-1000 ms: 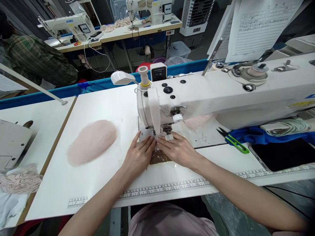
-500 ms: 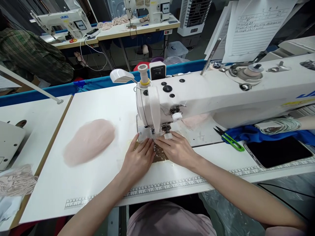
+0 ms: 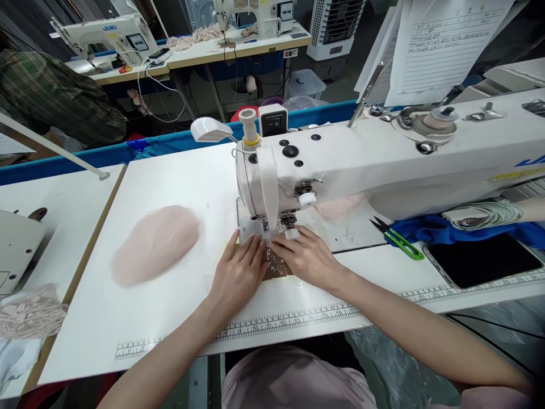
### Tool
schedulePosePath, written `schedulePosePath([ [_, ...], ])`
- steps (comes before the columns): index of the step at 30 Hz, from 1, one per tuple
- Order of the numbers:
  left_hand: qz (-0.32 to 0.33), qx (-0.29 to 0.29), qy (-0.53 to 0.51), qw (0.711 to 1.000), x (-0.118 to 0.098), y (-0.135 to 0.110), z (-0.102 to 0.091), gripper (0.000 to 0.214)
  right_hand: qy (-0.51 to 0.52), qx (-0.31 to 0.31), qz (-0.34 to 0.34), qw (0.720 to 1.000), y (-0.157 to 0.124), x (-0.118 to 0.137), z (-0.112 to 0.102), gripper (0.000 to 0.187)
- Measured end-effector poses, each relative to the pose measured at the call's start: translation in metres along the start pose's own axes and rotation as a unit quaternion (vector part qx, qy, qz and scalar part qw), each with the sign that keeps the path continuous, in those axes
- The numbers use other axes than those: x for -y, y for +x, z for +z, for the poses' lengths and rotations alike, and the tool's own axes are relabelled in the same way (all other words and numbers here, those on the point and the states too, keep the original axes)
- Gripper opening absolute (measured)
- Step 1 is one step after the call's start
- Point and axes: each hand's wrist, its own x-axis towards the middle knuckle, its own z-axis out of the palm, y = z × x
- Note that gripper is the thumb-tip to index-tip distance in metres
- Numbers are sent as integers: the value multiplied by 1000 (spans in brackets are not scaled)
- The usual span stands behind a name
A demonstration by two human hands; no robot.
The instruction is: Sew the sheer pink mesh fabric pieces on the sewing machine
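My left hand (image 3: 237, 274) lies flat on the table just left of the needle, fingers stretched forward and its first digit spread aside. On the other side, my right hand (image 3: 310, 259) rests low with its fingers extended toward the presser foot (image 3: 265, 227) of the white sewing machine (image 3: 255, 184). Between the hands shows a shiny brown patch (image 3: 277, 269), flecked with bright specks. Whatever lies beneath the fingertips at the needle is hidden. A pale pink sheer fabric piece (image 3: 156, 244) is spread on the table, apart from my left hand.
Green thread snips (image 3: 402, 243) and a black-screened phone (image 3: 485, 260) lie at the right, beside blue cloth (image 3: 419, 230). A printed ruler (image 3: 289, 321) runs along the front edge. Lace (image 3: 32, 318) sits at far left. A person in a plaid shirt (image 3: 55, 96) is beyond the table.
The view has shifted very slightly. Both hands keep almost the same place beside the needle, and the pink fabric lies as before.
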Motion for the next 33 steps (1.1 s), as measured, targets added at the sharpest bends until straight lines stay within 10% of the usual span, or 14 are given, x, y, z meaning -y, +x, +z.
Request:
schedulePosePath([
  [33,-68,45,-9,997,21,12,16,46,-75,38,55,995,6,-17,-1,28],
])
